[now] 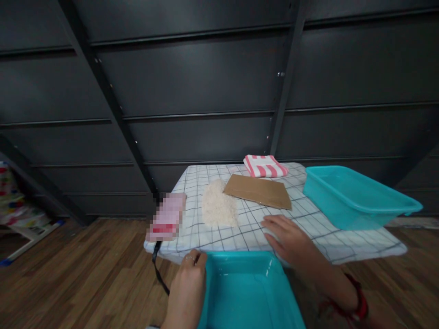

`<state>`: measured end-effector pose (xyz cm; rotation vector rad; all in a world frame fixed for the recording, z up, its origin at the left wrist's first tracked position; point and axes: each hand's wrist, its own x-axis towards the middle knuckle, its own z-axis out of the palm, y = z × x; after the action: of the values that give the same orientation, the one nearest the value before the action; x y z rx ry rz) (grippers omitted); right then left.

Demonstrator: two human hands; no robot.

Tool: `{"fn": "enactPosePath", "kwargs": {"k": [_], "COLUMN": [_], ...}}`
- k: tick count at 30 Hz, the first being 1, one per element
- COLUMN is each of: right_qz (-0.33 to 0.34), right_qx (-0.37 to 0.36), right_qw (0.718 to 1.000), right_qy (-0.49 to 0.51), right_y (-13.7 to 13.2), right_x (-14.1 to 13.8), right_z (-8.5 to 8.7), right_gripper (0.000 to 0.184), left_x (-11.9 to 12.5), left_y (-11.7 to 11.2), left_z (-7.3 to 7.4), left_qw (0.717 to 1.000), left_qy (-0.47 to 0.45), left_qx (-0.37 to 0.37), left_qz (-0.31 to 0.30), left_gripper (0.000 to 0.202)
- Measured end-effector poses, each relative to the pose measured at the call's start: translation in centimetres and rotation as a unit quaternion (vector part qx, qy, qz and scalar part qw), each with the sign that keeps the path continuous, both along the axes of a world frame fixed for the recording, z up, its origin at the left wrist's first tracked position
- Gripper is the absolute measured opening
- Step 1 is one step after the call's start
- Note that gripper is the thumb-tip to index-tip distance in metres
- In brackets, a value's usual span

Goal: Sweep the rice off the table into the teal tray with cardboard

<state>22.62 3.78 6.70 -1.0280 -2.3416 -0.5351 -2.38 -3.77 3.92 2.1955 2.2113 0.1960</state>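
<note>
My left hand [191,276] is closed around the rim of a turquoise plastic tub [240,292], at its far left corner. This tub sits at the near edge of the table, and its inside shows nothing in it. My right hand [286,235] hovers over or rests on the checked cloth [252,235], just beyond the tub's far right corner. Its fingers are stretched out and hold nothing. Past my hands lies a spread pile of whitish grains, like rice [219,205]. A flat piece of brown cardboard [259,191] lies beside the pile, its left corner touching the grains.
A second turquoise tub [356,196] stands on the table's right side. At the back lies a folded pink-and-white striped towel [265,166]. A pixelated pink item [168,214] lies at the left edge, with a black strap [157,265] hanging down. Dark metal panels rise behind.
</note>
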Motion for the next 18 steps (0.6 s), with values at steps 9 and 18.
{"fn": "enactPosePath", "kwargs": {"k": [9,18], "right_qz": [-0.136,-0.124], "right_qx": [-0.182,-0.191], "right_qw": [0.944,0.932], "right_qy": [-0.241,-0.281], "right_y": [9.3,9.4], "right_x": [0.2,-1.9], "right_z": [4.0,3.8], "right_gripper": [0.038,0.027], "left_x": [0.8,0.2], "left_y": [0.0,0.1], "left_z": [2.0,0.0], "left_qw": [0.997,0.999], "left_qy": [-0.010,0.001], "left_qx": [-0.062,0.030], "left_qz": [0.043,0.035], "left_gripper": [0.028,0.024]}}
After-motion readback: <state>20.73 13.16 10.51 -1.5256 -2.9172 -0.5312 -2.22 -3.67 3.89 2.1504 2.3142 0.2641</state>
